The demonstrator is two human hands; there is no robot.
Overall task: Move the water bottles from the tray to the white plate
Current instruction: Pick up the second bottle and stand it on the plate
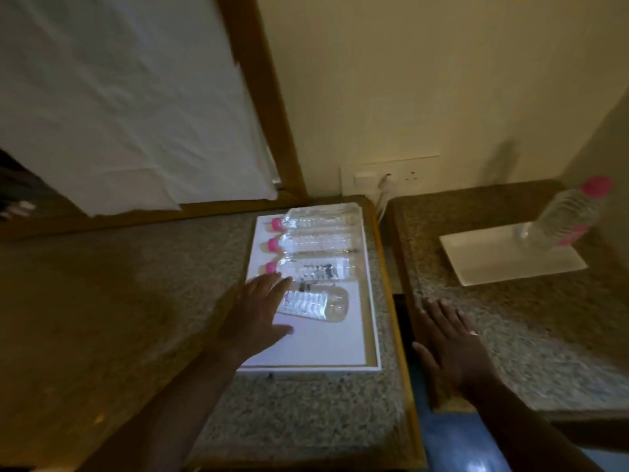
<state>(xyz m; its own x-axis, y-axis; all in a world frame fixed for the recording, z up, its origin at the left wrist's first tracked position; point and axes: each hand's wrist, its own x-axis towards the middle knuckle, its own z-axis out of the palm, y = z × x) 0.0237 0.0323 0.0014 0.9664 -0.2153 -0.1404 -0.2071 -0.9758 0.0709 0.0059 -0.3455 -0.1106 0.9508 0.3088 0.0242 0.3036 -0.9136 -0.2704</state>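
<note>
A white tray (369, 301) lies on the left granite counter with several clear water bottles lying on their sides, pink caps to the left. My left hand (253, 311) hovers with spread fingers over the cap end of the nearest bottle (316, 303), hiding its cap; whether it touches the bottle is unclear. The bottle behind it (313, 269) lies just past my fingertips. On the right counter a white plate (490, 258) carries one upright bottle (568, 216) with a pink cap. My right hand (452, 342) is open, palm down, over the near edge of the right counter, holding nothing.
A gap with a dark strip and blue floor (442, 437) separates the two counters. A wall socket with a white cable (386, 185) sits behind the tray. A wooden-framed mirror or panel with white cloth (136, 97) stands at the back left.
</note>
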